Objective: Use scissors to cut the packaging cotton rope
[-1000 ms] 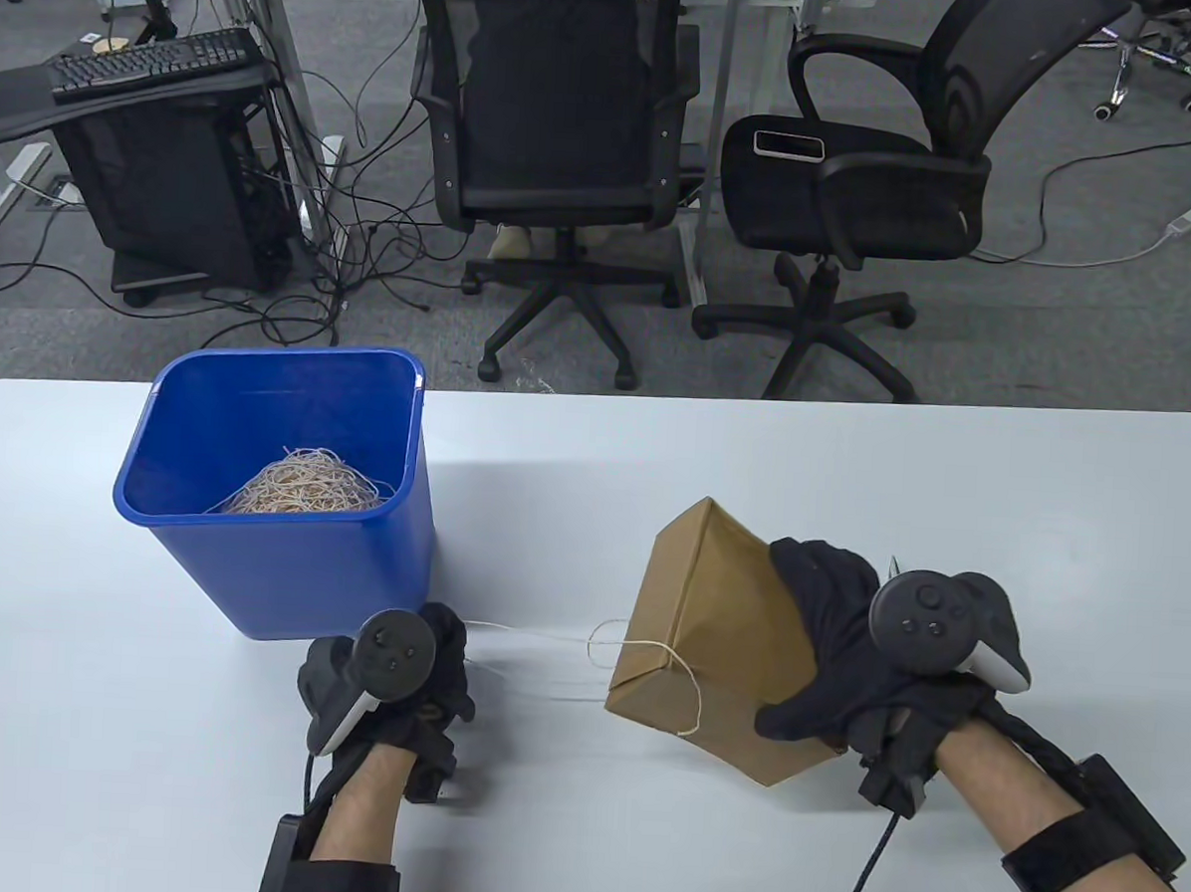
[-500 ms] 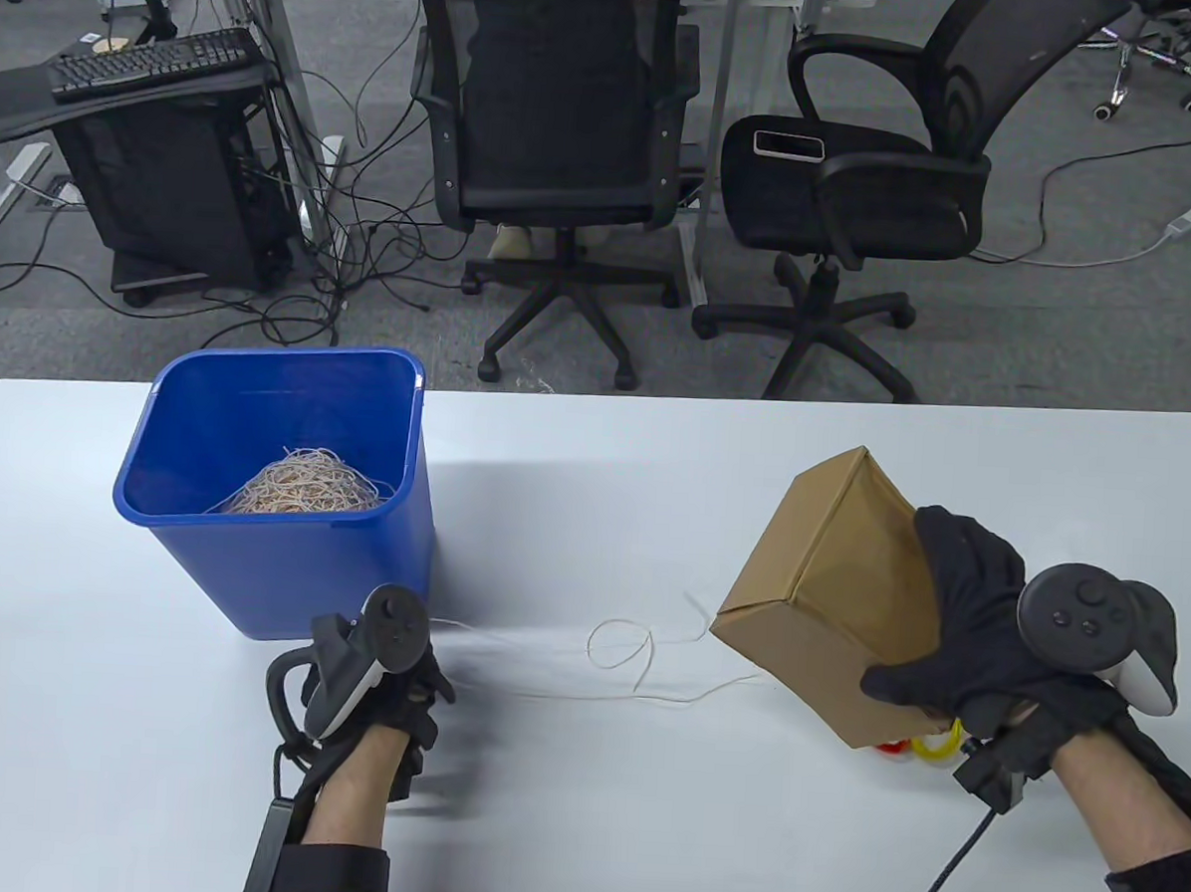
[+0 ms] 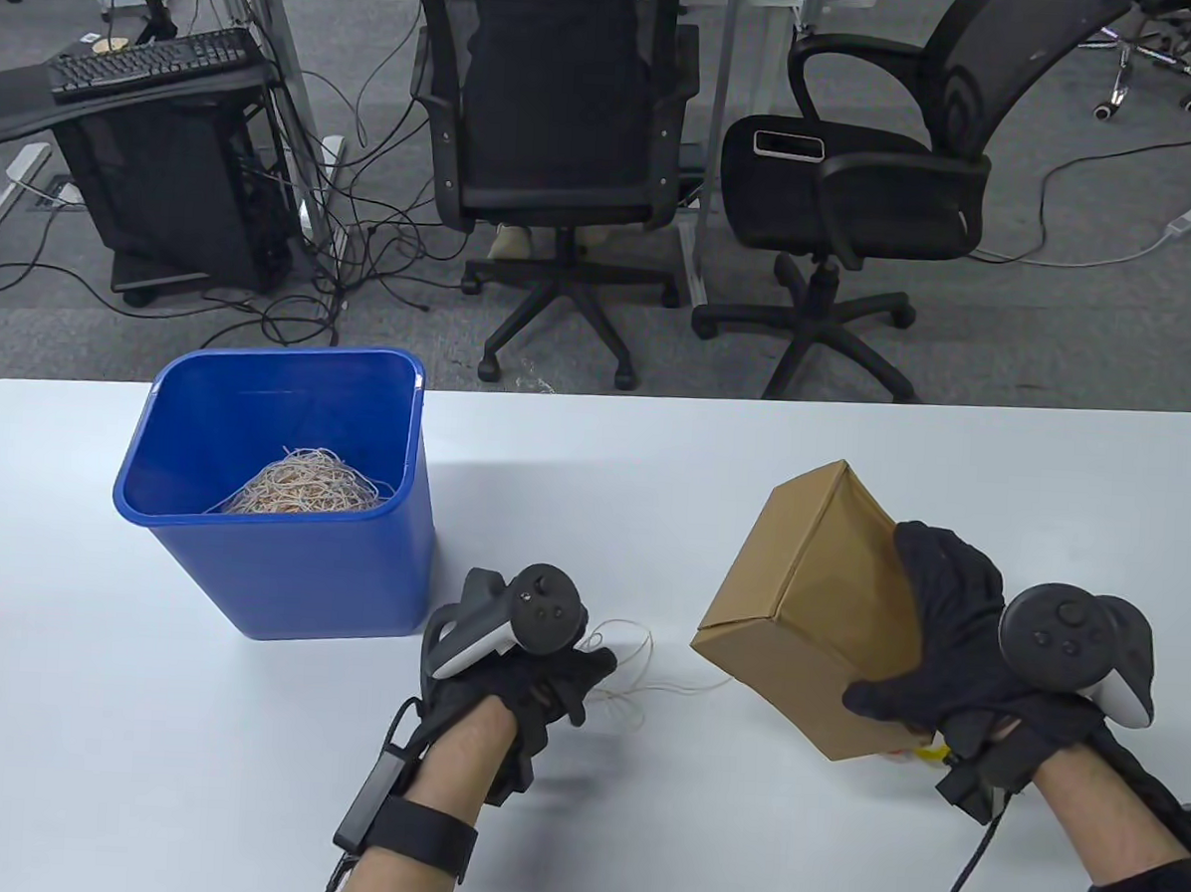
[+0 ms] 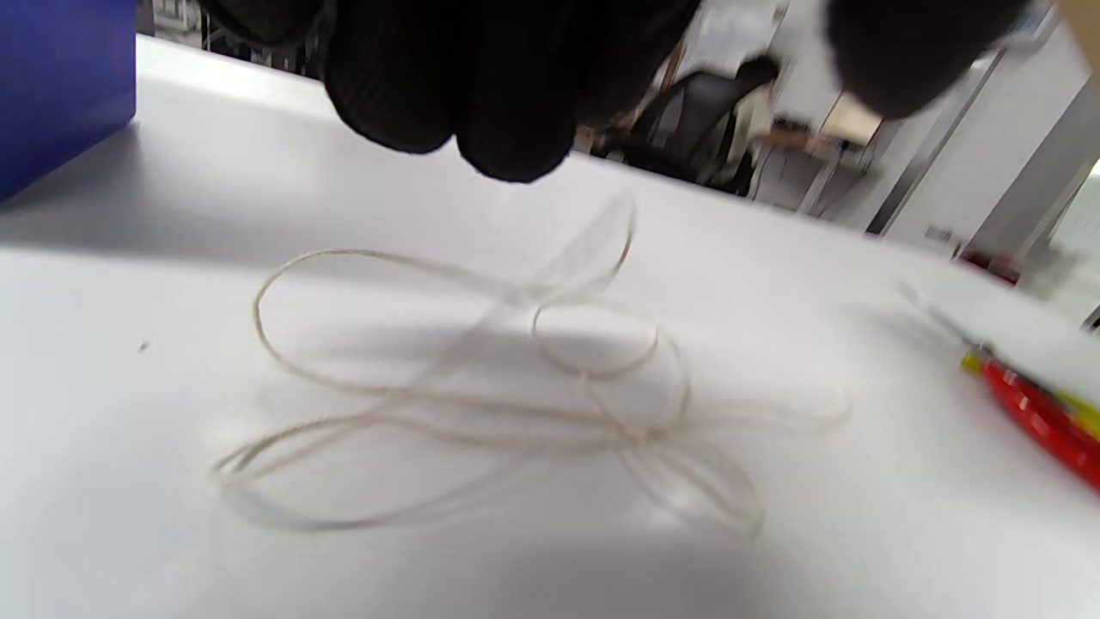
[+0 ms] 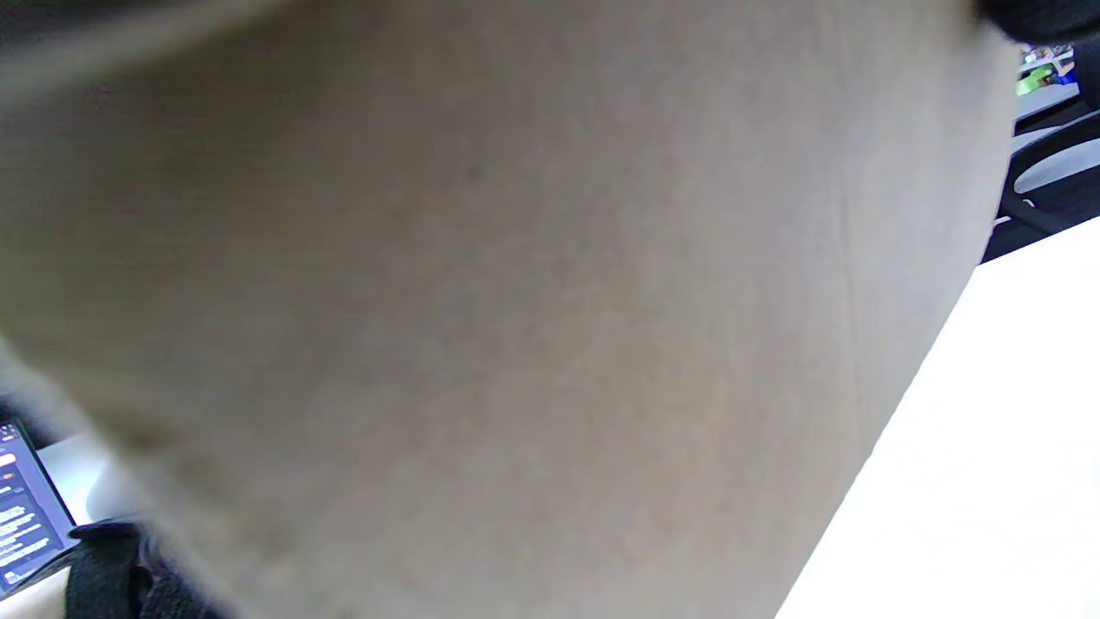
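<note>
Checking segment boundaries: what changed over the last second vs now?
The right hand carried the cardboard box rightward off the cotton rope, which now lies loose on the table. The left hand moved right onto the rope. The blue bin stayed put.

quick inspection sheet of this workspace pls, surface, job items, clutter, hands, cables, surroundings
surface: white table, loose thin cotton rope lying on it in loops.
job's things: brown cardboard box tilted, rope off it; red and yellow scissors lying on the table, mostly hidden under the box in the table view.
clutter: blue plastic bin holding a pile of cut rope.
grippers: left hand over the loose rope, contact unclear; right hand grips the box.
cables: glove leads run along both forearms; tangled wires on the floor.
surroundings: two black office chairs, a keyboard on a stand.
</note>
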The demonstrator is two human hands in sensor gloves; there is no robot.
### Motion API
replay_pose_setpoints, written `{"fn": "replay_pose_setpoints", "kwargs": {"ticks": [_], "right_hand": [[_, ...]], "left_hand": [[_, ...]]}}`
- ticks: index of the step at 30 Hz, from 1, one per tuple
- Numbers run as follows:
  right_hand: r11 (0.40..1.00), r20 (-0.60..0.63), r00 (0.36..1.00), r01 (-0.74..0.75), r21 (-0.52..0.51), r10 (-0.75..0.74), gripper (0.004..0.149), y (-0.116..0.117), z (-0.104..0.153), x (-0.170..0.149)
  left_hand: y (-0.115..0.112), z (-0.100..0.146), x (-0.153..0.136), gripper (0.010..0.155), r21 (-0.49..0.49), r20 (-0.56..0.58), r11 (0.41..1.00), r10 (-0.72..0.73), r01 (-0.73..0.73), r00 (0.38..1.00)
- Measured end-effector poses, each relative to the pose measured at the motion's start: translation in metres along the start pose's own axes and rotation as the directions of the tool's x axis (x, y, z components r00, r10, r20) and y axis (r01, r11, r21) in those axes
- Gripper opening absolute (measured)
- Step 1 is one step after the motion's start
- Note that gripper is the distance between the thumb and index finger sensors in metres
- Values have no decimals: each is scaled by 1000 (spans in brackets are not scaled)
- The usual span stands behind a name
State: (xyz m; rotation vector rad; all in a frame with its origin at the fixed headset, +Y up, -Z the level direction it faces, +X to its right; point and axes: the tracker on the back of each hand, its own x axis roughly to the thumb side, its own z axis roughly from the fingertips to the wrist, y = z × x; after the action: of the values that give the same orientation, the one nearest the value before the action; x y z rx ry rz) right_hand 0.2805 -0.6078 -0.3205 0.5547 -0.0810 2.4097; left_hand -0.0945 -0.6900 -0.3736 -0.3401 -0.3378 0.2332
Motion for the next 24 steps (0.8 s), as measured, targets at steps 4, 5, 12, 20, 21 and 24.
{"fn": "replay_pose_setpoints", "kwargs": {"ticks": [4,5,12,20,21,24], "right_hand": [[1000,4,1000,18,-3,-18,131,1,3,-3],[1000,4,1000,24,-13,-24,131,2,4,-4],[998,7,998,62,11,-62,131,8,9,-10],[998,8,998,62,15,-62,131,10,9,-10],[998,7,998,64,14,-64,131,9,8,-10],[997,7,997,73,12,-73,131,10,7,-9]], "left_hand": [[-5,-7,5,79,-38,-20,997,-62,61,998],[-7,-9,5,79,-48,-15,996,-76,76,997],[-33,-38,17,103,-206,67,898,-385,390,921],[-50,-81,21,108,-342,101,812,-469,474,877],[-49,-83,20,106,-349,85,817,-460,459,884],[-48,-86,19,92,-329,63,845,-426,422,903]]}}
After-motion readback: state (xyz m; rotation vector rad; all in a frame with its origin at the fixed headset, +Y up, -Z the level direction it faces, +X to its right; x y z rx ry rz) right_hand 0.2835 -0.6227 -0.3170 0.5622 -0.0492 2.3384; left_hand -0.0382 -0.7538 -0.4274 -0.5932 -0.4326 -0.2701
